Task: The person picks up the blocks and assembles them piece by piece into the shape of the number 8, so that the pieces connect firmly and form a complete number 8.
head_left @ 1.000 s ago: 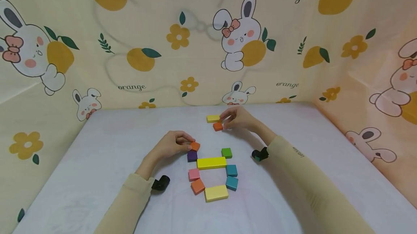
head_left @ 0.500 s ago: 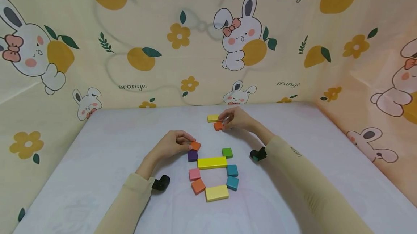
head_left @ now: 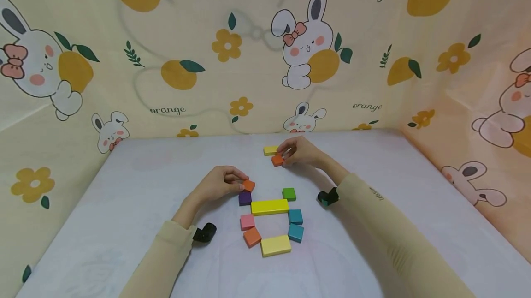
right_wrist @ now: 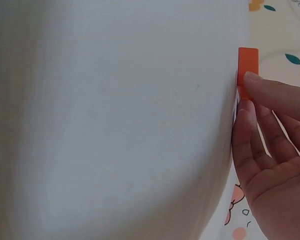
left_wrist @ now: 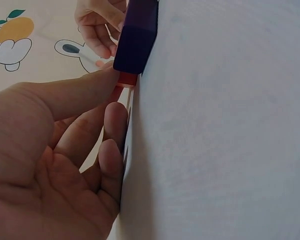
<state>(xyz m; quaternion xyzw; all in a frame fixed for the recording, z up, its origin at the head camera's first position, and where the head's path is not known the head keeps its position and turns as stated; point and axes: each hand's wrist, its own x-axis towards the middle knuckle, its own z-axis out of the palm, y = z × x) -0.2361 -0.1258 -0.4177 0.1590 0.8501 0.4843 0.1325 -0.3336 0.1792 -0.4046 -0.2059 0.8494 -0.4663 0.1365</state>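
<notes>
My left hand (head_left: 217, 183) pinches an orange block (head_left: 249, 185) between thumb and fingers, just behind a purple block (head_left: 244, 198). In the left wrist view, the purple block (left_wrist: 135, 42) hides most of that orange one. Farther back, my right hand (head_left: 304, 152) holds a second orange block (head_left: 276, 161) by its right side. The right wrist view has the thumb against this orange block (right_wrist: 248, 62), with the other fingers partly behind it. A yellow block (head_left: 270, 150) lies directly beyond it, close to the right fingertips.
Before the hands, blocks form a rough ring: long yellow (head_left: 269, 207), pink (head_left: 247, 222), orange (head_left: 251, 237), pale yellow (head_left: 275, 246) and two teal blocks (head_left: 295, 225). A green block (head_left: 289, 194) sits behind its right corner. Printed cloth (head_left: 257, 81) walls the white table (head_left: 145, 169).
</notes>
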